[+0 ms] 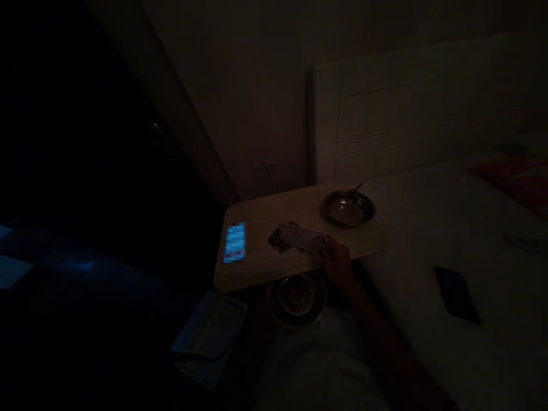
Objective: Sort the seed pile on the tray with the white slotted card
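My right hand [337, 258] grips the near end of a long pale strip with dark slots or markings [302, 237]; the dim light hides which. Its far end rests over a loose heap of small dark bits, like seeds [276, 240], spread on the wooden tabletop [257, 274]. Below the table edge, close to my lap, is a round metal bowl [320, 308] with some brownish pieces in it. Against the bowl's left rim, my left hand [262, 315] shows faintly in deep shadow and seems to hold it.
A shiny metal pan [349, 208] stands at the table's back right. A lit phone screen [234, 243] lies at the left. On the bed [411, 240] is a dark phone [457, 294]. Below the table sits a pale bag or box with a dark strap [209, 337].
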Motion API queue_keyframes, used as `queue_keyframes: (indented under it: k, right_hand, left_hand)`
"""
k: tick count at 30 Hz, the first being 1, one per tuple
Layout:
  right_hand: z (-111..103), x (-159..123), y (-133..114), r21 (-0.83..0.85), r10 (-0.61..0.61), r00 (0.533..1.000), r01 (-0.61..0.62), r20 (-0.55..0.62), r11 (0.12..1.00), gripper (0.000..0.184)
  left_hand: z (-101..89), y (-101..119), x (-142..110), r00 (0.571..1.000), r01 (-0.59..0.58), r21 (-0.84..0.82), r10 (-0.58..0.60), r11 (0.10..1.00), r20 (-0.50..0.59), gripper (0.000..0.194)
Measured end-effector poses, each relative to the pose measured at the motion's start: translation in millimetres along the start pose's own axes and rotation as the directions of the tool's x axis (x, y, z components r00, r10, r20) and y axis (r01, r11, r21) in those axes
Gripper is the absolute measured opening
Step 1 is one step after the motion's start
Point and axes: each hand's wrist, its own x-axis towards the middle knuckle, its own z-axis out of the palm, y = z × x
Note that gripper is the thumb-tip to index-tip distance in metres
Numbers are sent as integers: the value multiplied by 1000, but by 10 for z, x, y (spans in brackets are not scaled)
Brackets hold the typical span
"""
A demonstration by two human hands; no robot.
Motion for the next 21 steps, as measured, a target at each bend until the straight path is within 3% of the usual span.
queue_keyframes:
  k: [8,14,21]
  right_hand:
    - [74,10,-109,36,8,1000,-9,23,999,30]
    - [155,-68,-49,58,66,996,-69,54,996,35]
    - [8,-75,74,38,108,994,-107,-21,994,35]
  left_hand:
    - [-42,-75,110,1000,22,-67,-21,998,13,34]
    - [-15,-95,89,1000,13,-102,-11,995,21,42]
    - [68,-91,61,998,32,-115,-26,993,59,46]
